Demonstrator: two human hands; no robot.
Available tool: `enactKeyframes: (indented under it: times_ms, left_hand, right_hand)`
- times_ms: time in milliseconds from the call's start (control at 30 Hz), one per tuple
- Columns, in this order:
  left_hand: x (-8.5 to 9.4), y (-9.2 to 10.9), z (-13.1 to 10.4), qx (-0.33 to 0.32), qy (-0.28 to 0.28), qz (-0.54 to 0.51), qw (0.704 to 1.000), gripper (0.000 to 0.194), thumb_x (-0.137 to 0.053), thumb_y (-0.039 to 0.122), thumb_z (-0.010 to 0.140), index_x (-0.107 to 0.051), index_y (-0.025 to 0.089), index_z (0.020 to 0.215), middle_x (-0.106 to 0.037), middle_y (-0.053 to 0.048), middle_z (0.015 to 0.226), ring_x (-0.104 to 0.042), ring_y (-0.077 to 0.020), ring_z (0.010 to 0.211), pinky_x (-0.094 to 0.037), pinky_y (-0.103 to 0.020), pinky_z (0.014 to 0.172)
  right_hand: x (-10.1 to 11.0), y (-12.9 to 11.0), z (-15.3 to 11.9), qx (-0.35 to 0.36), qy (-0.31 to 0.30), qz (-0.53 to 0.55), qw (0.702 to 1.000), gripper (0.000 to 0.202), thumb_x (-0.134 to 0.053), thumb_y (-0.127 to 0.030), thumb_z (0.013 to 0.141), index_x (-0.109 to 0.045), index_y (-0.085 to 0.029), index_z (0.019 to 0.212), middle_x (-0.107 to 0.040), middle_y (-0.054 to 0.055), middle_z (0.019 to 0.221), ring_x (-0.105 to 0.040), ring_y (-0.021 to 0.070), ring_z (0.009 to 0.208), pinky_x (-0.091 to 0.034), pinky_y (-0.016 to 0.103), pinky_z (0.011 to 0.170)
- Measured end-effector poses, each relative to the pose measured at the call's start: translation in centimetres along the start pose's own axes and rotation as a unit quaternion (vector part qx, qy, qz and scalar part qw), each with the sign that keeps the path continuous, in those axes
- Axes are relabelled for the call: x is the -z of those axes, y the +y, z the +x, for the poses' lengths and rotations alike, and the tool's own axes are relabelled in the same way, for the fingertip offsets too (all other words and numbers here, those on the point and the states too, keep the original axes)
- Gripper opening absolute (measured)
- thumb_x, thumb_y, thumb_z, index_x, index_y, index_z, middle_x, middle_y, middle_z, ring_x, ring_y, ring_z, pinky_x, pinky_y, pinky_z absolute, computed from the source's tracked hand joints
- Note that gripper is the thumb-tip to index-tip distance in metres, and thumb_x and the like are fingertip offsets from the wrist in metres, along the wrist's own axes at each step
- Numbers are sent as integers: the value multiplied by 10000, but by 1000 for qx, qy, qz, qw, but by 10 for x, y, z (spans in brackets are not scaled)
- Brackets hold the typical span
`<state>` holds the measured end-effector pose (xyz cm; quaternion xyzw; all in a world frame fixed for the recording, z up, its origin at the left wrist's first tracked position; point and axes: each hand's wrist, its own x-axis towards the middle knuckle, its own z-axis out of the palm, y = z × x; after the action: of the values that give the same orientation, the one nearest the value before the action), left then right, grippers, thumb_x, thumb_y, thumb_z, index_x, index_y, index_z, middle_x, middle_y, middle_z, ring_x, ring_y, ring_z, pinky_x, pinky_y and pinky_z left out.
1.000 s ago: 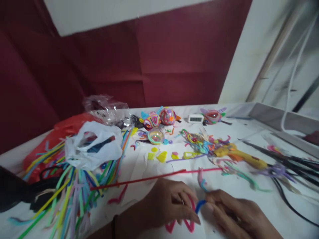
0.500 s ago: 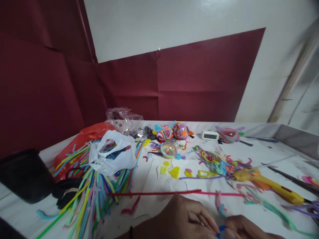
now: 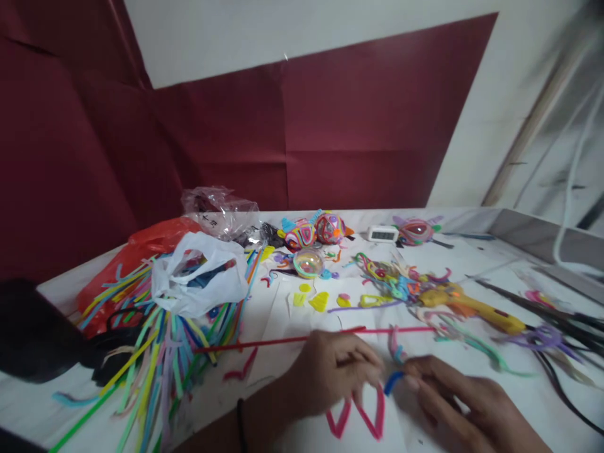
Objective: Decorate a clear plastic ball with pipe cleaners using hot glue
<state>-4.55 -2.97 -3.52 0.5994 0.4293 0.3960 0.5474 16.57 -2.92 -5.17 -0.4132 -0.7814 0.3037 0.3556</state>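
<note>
Near the front of the desk (image 3: pixel 427 255), your two hands are just apart, with the left hand (image 3: pixel 337 368) a bit higher than the right hand (image 3: pixel 460 396). Your left fingers are closed on a pink zigzag (image 3: pixel 377 420), and its pointy bends hang down under them. Your right thumb and finger pinch a short blue piece (image 3: pixel 392 381). It sticks out toward your left fingertips, in the space between your hands.

Just past your hands, a long red stick (image 3: pixel 274 341) lies across the desk, and part of it goes behind your left hand. A pink stick (image 3: pixel 401 329) lies in line with it, on the right. A small red bent piece (image 3: pixel 241 370) sits to the left of your left hand. Farther back are yellow shapes (image 3: pixel 319 301) and a clear ball (image 3: pixel 308 264).

Over on your left, a big bunch of fuzzy sticks (image 3: pixel 163 358) spreads out from under a white bag (image 3: pixel 198 277). A red bag (image 3: pixel 141 251) is behind them, and a see-through bag (image 3: pixel 219 211) is at the back. Along the far side you have two bright round toys, one (image 3: pixel 301 234) next to the other (image 3: pixel 331 226). A little white clock (image 3: pixel 382 234) sits beside another bright toy (image 3: pixel 418 231).

On your right, a yellow glue gun (image 3: pixel 476 309) lies by a messy pile of bright bits (image 3: pixel 394 281). A purple curly thing (image 3: pixel 542 338) is near its handle end.
</note>
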Motion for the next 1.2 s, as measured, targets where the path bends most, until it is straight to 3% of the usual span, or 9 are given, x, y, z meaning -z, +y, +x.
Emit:
enactKeyframes:
  times_ms: [200, 367, 533, 633, 767, 933, 1200]
  left_hand:
    - [22, 7, 11, -56, 131, 107, 984, 140, -538, 244, 813, -646, 156, 820, -611, 24, 627, -520, -62, 433, -370, -165, 420]
    - [32, 12, 13, -67, 166, 243, 954, 128, -543, 230, 820, -651, 167, 846, -554, 54, 531, -533, -88, 459, -416, -194, 491]
    - [38, -1, 16, -129, 147, 429, 882, 136, -560, 154, 812, -661, 179, 900, -643, -17, 822, -609, -142, 708, -471, -250, 643]
    - [41, -9, 17, -116, 105, 485, 861, 161, -592, 158, 811, -654, 186, 957, -649, -43, 940, -623, -186, 855, -489, -299, 754]
    - [43, -14, 18, -96, 70, 507, 854, 160, -596, 151, 823, -648, 181, 972, -645, -51, 953, -610, -204, 914, -482, -324, 821]
    - [41, -11, 19, -89, 49, 518, 849, 107, -554, 143, 844, -653, 178, 865, -631, -43, 879, -599, -199, 856, -468, -316, 780]
    - [42, -16, 21, -97, 44, 495, 862, 163, -475, 135, 872, -602, 178, 779, -593, -35, 829, -565, -181, 817, -439, -296, 762]
  right_hand:
    - [18, -2, 7, 5, -15, -57, 998, 298, -465, -432, 934, -654, -209, 877, -666, 31, 719, -593, 139, 603, -446, 204, 488]
    - [31, -2, 15, 9, -27, -99, 995, 256, -453, -352, 944, -650, -200, 886, -680, 57, 780, -599, 158, 648, -452, 251, 542]
    - [40, 5, 21, 42, -56, -134, 989, 238, -426, -270, 938, -639, -193, 866, -679, 72, 816, -621, 174, 720, -460, 266, 589]
    - [39, 9, 21, 67, -73, -143, 985, 245, -403, -244, 950, -633, -188, 890, -673, 74, 836, -623, 175, 748, -471, 285, 647]
    - [37, 10, 19, 93, -92, -165, 978, 262, -389, -220, 962, -644, -170, 925, -671, 83, 859, -615, 189, 788, -474, 322, 693]
    - [36, 9, 21, 102, -98, -184, 973, 254, -406, -210, 959, -657, -169, 973, -683, 90, 897, -621, 195, 806, -489, 334, 709]
    - [33, 14, 20, 120, -100, -187, 970, 237, -416, -234, 978, -645, -176, 955, -679, 77, 896, -620, 186, 816, -481, 328, 727]
